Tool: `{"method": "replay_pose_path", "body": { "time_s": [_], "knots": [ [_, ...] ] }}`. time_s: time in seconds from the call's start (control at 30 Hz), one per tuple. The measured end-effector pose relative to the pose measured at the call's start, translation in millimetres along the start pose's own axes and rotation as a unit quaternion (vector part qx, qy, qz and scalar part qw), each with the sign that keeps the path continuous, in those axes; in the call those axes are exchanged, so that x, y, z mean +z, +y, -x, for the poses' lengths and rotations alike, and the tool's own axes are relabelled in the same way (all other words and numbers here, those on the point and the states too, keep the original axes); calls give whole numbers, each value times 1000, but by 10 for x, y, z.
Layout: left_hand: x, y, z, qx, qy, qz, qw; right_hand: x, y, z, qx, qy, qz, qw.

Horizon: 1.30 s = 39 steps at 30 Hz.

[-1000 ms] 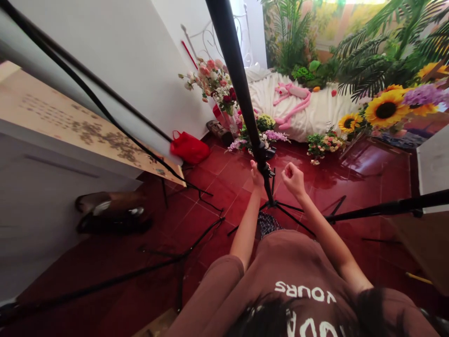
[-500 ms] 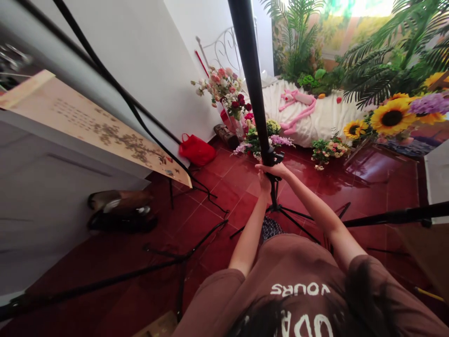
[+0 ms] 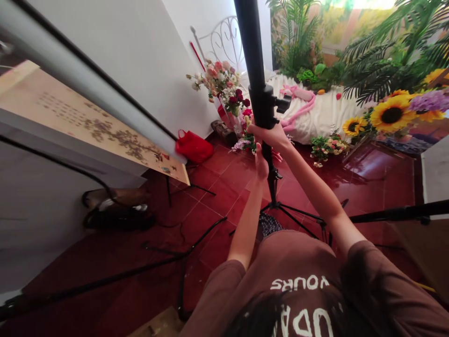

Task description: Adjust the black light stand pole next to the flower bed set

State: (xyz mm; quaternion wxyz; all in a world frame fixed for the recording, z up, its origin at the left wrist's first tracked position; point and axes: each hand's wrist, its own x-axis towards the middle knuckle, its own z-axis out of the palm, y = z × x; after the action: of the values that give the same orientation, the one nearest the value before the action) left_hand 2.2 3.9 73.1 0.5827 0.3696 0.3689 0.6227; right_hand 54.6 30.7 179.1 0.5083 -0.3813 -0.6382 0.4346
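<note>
the right hand point(image 3: 271, 135) grips the black stand point(image 3: 253, 51), in front of the body, just under its collar point(image 3: 264, 105); the left hand point(image 3: 261, 164) wraps it lower down. its tripod legs point(image 3: 298, 212) spread over red tiles point(image 3: 206, 199). another pole point(image 3: 396, 213) juts in at right, flowers point(image 3: 224, 77) crowd behind, a red bag point(image 3: 194, 146) sits by the wall point(image 3: 140, 42). the shirt point(image 3: 298, 252) reads "yours"; the panel point(image 3: 112, 135) bears illegible script.

The red tiled floor point(image 3: 217, 187) carries a black stand point(image 3: 263, 105); around its foot point(image 3: 276, 205), a second stand point(image 3: 140, 268) rests at eight o'clock, a dark bundle point(image 3: 119, 214) at nine, a red bag point(image 3: 195, 147) at ten.
</note>
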Motion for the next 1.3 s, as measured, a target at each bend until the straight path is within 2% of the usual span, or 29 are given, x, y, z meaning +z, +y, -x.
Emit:
{"method": "replay_pose_path", "body": {
  "time_s": [0.1,0.23,0.33,0.43,0.5,0.6,0.67,0.73,0.87,0.97,1.03,1.07,1.1,1.17,1.23,1.3],
  "knots": [
    [31,14,-39,-33,-39,12,999,10,-41,18,-11,6,2,1000],
    [32,-18,-50,-33,-48,18,998,-39,-55,112,-31,-7,6,999],
    [33,-45,-40,-17,-46,14,999,-192,-74,180,-46,-11,32,998],
    [31,-58,-31,-8,-25,9,1000,-441,-4,342,-42,-19,78,996],
    [26,-61,-30,0,-6,8,1000,-596,134,542,-9,-29,111,993],
    [14,-65,-39,11,-16,3,1000,-707,428,930,93,-58,183,977],
    [7,-72,-48,4,-45,-3,999,-689,615,1177,146,-69,224,961],
    [4,-80,-53,-8,-63,-5,998,-623,758,1369,170,-70,247,951],
    [2,-95,-50,-19,-53,3,998,-451,929,1564,185,-43,245,951],
    [-2,-108,-49,-12,-50,3,999,-325,1031,1594,202,-12,171,964],
    [-6,-120,-55,-1,-51,-3,999,-237,1085,1582,246,-3,57,968],
    [-8,-126,-59,3,-50,-6,999,-191,1100,1570,279,-1,-19,960],
    [-9,-130,-63,6,-49,-8,999,-145,1103,1555,312,4,-100,945],
    [-9,-132,-69,7,-50,-7,999,-57,1071,1524,361,28,-257,896],
    [-3,-120,-68,11,-56,-6,998,17,1001,1501,365,72,-387,844],
    [6,-99,-59,16,-62,-10,998,67,927,1490,341,116,-476,802]
  ]
}}
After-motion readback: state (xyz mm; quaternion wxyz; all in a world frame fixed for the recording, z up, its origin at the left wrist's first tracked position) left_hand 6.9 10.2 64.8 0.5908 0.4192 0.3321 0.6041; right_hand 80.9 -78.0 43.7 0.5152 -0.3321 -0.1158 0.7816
